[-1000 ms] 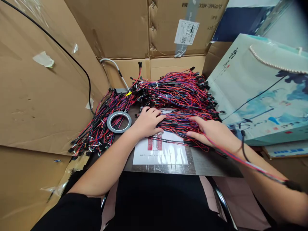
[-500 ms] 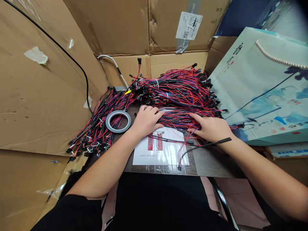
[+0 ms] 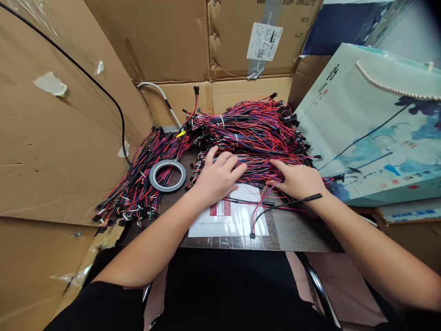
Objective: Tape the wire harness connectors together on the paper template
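Observation:
A loose bundle of red, blue and black wires with black connectors lies across the desk in front of the larger heap. My left hand rests over the left part of this bundle, its fingers spread. My right hand is around the bundle's right part, thumb and forefinger on either side of the wires; its other fingers are hidden. A few cables with black sleeves, among them a sleeved cable with a small connector, hang toward me over a printed sheet.
Behind lies a large heap of tied wire bundles. More wire bundles lie at the left under a grey tape roll. Cardboard boxes wall in the back and left. A pale blue paper bag stands at the right.
My left hand has shifted right along the bundle and its fingers have spread, uncovering connectors at the left end. My right hand stays in nearly the same place. The view has shifted slightly.

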A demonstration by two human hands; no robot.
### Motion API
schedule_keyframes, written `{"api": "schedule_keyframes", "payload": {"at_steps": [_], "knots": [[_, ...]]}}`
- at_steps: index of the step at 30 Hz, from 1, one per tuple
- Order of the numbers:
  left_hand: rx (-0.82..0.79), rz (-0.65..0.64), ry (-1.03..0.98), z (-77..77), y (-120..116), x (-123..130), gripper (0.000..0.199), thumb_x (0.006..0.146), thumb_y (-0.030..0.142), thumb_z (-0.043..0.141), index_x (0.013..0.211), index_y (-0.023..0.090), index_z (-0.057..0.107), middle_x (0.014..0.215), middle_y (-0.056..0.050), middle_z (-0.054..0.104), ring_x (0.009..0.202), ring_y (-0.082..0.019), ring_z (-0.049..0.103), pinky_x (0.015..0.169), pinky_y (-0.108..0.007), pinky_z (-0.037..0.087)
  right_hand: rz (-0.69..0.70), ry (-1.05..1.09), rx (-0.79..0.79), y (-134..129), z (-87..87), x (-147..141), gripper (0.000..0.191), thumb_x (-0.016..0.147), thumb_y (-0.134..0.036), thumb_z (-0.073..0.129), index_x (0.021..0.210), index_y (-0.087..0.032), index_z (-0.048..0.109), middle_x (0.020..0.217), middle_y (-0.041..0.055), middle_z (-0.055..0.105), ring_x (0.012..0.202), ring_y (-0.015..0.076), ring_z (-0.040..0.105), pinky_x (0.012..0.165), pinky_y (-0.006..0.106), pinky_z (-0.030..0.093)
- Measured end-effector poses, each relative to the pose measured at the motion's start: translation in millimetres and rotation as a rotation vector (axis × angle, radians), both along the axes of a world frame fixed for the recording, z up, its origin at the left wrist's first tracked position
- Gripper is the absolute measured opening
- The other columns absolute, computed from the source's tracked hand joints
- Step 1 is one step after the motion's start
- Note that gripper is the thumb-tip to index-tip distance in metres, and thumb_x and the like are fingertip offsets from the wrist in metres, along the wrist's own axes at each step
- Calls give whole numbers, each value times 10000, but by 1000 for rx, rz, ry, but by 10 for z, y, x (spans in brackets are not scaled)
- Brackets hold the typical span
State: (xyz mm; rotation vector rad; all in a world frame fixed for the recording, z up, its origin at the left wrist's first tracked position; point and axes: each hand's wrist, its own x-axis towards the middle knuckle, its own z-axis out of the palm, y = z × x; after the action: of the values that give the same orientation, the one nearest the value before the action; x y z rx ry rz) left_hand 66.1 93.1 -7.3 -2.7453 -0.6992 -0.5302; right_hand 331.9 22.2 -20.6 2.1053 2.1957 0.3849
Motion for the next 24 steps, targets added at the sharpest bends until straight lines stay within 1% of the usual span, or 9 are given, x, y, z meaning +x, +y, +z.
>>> {"api": "schedule_keyframes", "payload": {"at_steps": [2, 3, 6, 9, 11, 15, 18, 21, 24], "knots": [[15, -126, 53, -22, -56, 88, 182, 910, 285, 613, 1069, 202, 647, 1107, -87, 647, 1086, -268, 529, 992, -483, 349, 13, 36, -2, -20, 26, 11, 748, 847, -740, 462, 1451, -300, 439, 955, 91, 753, 763, 284, 696, 559, 305, 346], [14, -193, 86, -47, -73, 135, 113, 934, 257, 572, 979, 192, 652, 1029, -78, 652, 1013, -247, 540, 910, -435, 378, 23, 72, 1, -33, 45, 23, 764, 833, -763, 461, 1443, -303, 455, 918, 84, 752, 752, 279, 692, 564, 304, 349], [2, -334, 156, -136, -89, 268, 136, 931, 212, 571, 821, 177, 642, 892, -70, 642, 908, -229, 527, 778, -385, 355, 42, 232, 52, -95, 125, 71, 709, 850, -761, 433, 1381, -303, 535, 850, 56, 739, 724, 243, 673, 587, 299, 366], [0, -401, 180, -180, -83, 386, 140, 908, 194, 606, 775, 177, 645, 868, -67, 644, 918, -239, 521, 773, -391, 326, 19, 346, 116, -202, 228, 104, 601, 896, -684, 421, 1305, -282, 602, 840, 48, 731, 689, 214, 649, 590, 294, 369], [0, -432, 181, -181, -71, 469, 135, 916, 192, 595, 794, 181, 653, 866, -63, 648, 912, -237, 523, 774, -394, 314, -26, 352, 106, -307, 312, 93, 550, 920, -652, 394, 1249, -282, 633, 796, 50, 722, 653, 212, 632, 566, 292, 349], [14, -397, 162, -198, -31, 652, 117, 924, 200, 581, 845, 180, 665, 874, -70, 665, 901, -232, 533, 794, -395, 303, -60, 311, -42, -571, 492, -25, 520, 911, -673, 399, 1155, -286, 646, 690, 34, 679, 590, 209, 598, 522, 279, 282], [29, -308, 137, -243, -20, 745, 123, 931, 187, 559, 867, 168, 661, 864, -76, 673, 890, -233, 546, 808, -397, 300, -59, 409, -146, -724, 546, -160, 452, 919, -651, 416, 1053, -277, 631, 702, 14, 667, 622, 187, 599, 546, 268, 287], [6, -290, 120, -250, -29, 717, 151, 947, 210, 528, 872, 162, 651, 852, -77, 667, 862, -227, 552, 782, -389, 300, -103, 487, -274, -788, 434, -274, 402, 957, -580, 373, 930, -251, 602, 693, 22, 650, 646, 187, 599, 554, 271, 277], [-57, -283, 95, -168, -15, 559, 224, 975, 292, 483, 892, 163, 647, 859, -74, 663, 850, -220, 556, 747, -379, 300, -77, 573, -409, -813, 199, -339, 351, 974, -514, 363, 891, -242, 568, 768, 31, 674, 708, 193, 619, 585, 275, 299]]}}
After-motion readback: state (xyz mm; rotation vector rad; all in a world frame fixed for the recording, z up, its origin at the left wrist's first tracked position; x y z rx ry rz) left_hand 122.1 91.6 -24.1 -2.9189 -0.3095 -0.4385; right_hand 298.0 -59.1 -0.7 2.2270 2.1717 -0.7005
